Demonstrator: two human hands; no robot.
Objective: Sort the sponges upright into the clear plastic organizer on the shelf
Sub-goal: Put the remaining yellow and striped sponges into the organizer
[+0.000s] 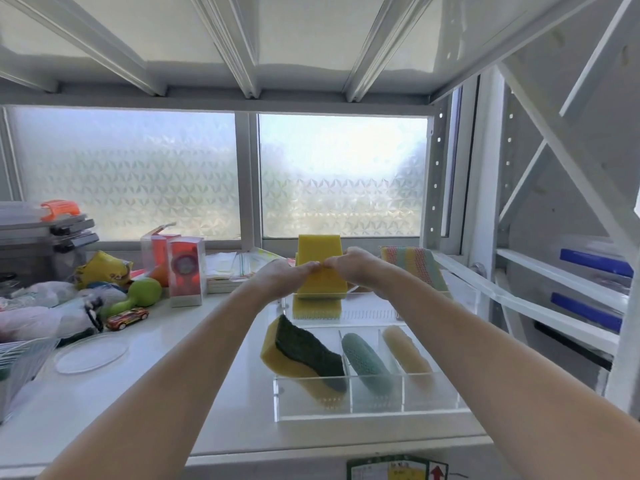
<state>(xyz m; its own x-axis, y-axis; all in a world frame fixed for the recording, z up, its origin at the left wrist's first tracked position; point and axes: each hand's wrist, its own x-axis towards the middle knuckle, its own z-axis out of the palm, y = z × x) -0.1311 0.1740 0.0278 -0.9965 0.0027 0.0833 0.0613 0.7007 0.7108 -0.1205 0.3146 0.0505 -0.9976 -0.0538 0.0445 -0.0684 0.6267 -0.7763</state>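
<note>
Both hands hold one yellow sponge [320, 261] upright over the back part of the clear plastic organizer [349, 414]. My left hand [280, 277] pinches its left side and my right hand [356, 268] pinches its right side. In the front compartments stand a yellow sponge with a dark green scouring pad [304, 355], a teal sponge [367, 362] and a beige sponge [407, 351]. A striped pastel sponge [412, 266] leans at the organizer's back right corner.
The white shelf [194, 348] carries a toy car [126, 318], a green toy [142, 294], red boxed items [185, 271], plastic bags [41, 313], a clear round lid [90, 353] and stacked boxes [45, 237]. The rack's post [434, 181] stands at right.
</note>
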